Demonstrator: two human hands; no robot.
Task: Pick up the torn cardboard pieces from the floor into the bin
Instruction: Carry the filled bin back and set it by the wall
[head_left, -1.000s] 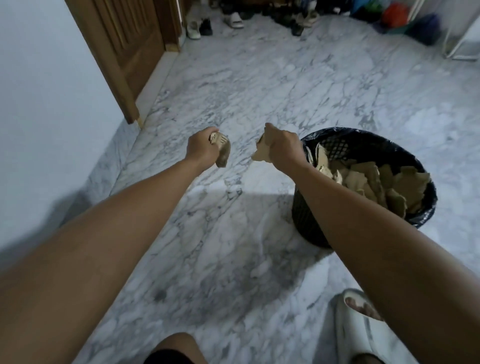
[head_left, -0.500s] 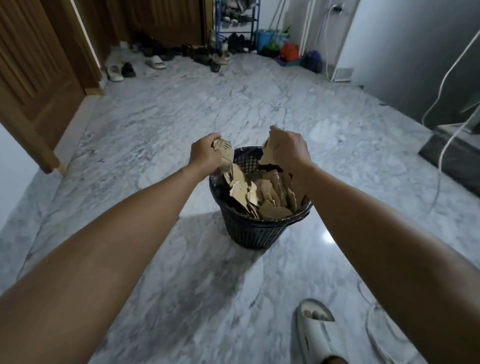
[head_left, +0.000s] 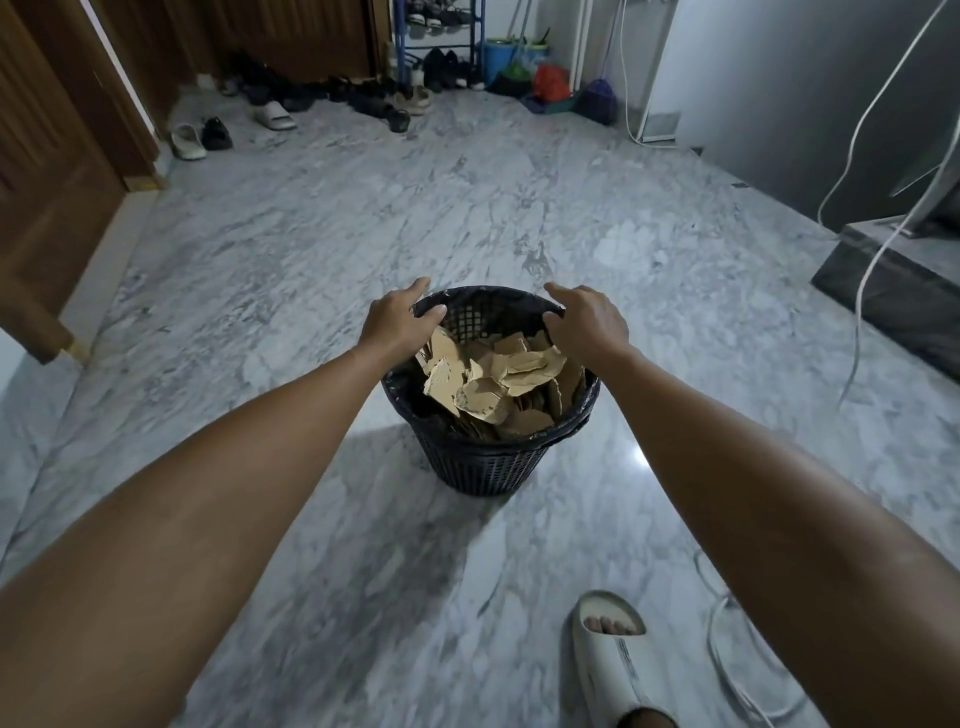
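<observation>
- The bin (head_left: 488, 447), a black mesh basket with a dark liner, stands on the marble floor (head_left: 519, 218) straight ahead of the person, between the two outstretched forearms.
- The cardboard pieces (head_left: 493, 379) lie heaped inside it, tan scraps piled close to the rim; no loose scrap shows on the visible floor, though the arms hide part of it.
- The left hand (head_left: 397, 317) is over the bin's left rim, fingers spread and only lightly bent, and its grip holds nothing.
- The right hand (head_left: 584, 317) is over the right rim in a matching pose, palm down, fingers extended toward the far edge, also with nothing in its grip.
- Whether the fingertips touch the liner or sit just above it is hard to tell from this angle.
- The heap lies directly below and between both hands, each about equally near, so a downward press or a withdrawal looks equally open to either.
- Judging from the full bin, the task seems at or near its end.
- A foot in a white slipper (head_left: 613, 660) stands near the right, with a cable (head_left: 727, 654) on the floor beside it.
</observation>
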